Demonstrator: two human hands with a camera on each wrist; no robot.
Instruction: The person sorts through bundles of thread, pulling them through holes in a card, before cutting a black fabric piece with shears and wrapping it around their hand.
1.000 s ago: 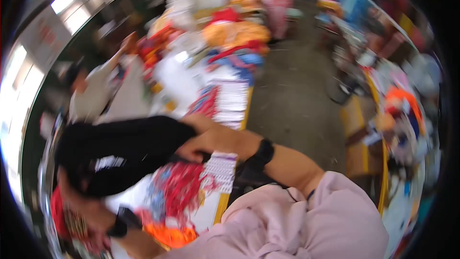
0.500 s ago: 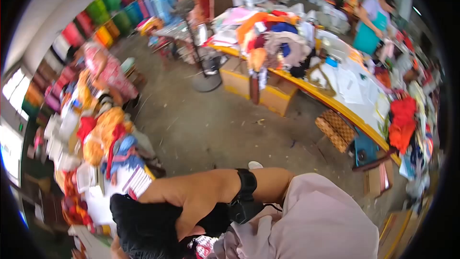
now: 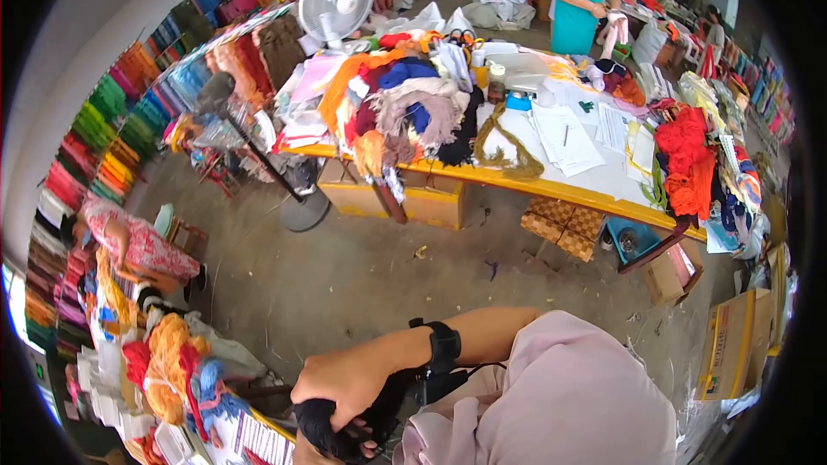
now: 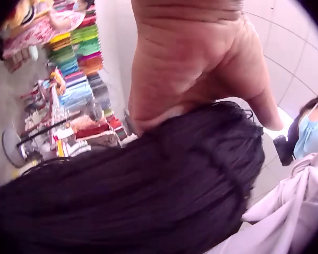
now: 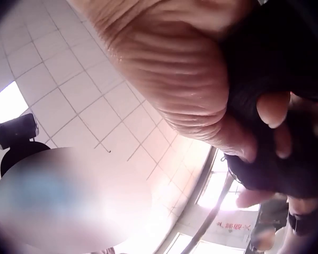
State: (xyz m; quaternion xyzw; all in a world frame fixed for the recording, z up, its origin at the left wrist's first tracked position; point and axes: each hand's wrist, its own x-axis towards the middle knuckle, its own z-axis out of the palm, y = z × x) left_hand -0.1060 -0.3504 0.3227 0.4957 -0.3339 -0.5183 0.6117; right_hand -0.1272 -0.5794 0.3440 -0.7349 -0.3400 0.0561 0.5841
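Note:
A skein of black yarn [image 3: 319, 422] is between my hands at the bottom of the head view, close to my pink top. My right hand [image 3: 345, 383] grips it from above; in the right wrist view that hand [image 5: 175, 79] curls round the black yarn [image 5: 275, 58], and several fingertips show against it. Only a small part of my left hand [image 3: 307, 452] appears at the lower edge of the head view. The left wrist view has the left hand [image 4: 196, 63] holding the thick bundle of black strands [image 4: 148, 185], its fingers partly hidden behind the yarn.
At lower left, a table carries orange yarn [image 3: 168, 370], blue yarn [image 3: 211, 387] and a printed sheet [image 3: 263, 441]. Across the floor stands a long yellow-edged table [image 3: 594, 200] with yarn heaps and papers. A standing fan [image 3: 336, 2], stool [image 3: 560, 226], boxes [image 3: 732, 344] and two people are around.
My view has swung right, from the white table to the aisle and the far table. The black skein, stretched out over the table earlier, is now bunched close to my body.

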